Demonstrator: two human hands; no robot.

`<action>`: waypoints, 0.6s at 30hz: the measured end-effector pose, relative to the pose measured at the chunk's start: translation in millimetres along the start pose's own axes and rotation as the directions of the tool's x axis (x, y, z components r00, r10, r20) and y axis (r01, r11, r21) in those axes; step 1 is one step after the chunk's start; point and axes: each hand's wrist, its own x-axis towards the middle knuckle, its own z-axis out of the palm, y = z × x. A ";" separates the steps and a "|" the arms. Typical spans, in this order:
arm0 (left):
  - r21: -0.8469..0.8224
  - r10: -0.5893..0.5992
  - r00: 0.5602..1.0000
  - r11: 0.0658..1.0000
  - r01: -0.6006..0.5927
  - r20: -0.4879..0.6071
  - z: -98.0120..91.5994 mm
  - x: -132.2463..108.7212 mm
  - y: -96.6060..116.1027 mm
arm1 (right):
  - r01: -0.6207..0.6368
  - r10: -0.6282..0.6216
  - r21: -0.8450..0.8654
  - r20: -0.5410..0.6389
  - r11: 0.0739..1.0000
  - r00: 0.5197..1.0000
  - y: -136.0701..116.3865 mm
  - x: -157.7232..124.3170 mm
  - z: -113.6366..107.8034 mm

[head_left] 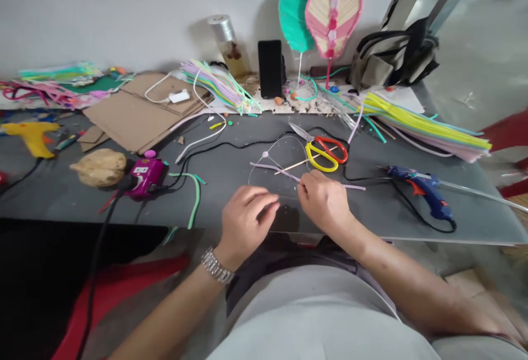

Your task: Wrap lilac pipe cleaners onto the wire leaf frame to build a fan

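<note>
thin lilac pipe cleaner (277, 171), lying flat

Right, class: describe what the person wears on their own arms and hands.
Both forearms are bare, with no sleeves in view. The left hand has a silver metal link watch band at its wrist. The right hand shows no glove, ring or band.

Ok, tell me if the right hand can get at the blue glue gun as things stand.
Probably yes. The blue glue gun lies right of the right hand on the grey table, with only its black cord between. The hand pinches a lilac pipe cleaner, though, so it is not free.
</note>
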 end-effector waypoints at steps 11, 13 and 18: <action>0.157 0.020 0.965 0.986 -0.063 0.262 23.1 23.7 -26.1 | 0.051 -0.050 -0.013 0.023 0.999 0.998 5.8 13.8 13.8; 0.149 0.008 0.962 0.987 -0.050 0.272 23.1 26.2 -27.6 | 0.067 -0.066 -0.008 0.008 0.998 0.998 3.9 11.7 12.6; 0.098 -0.006 0.953 0.995 -0.025 0.301 18.8 33.3 -28.7 | 0.212 -0.210 0.064 -0.031 0.975 0.977 -8.2 3.3 15.6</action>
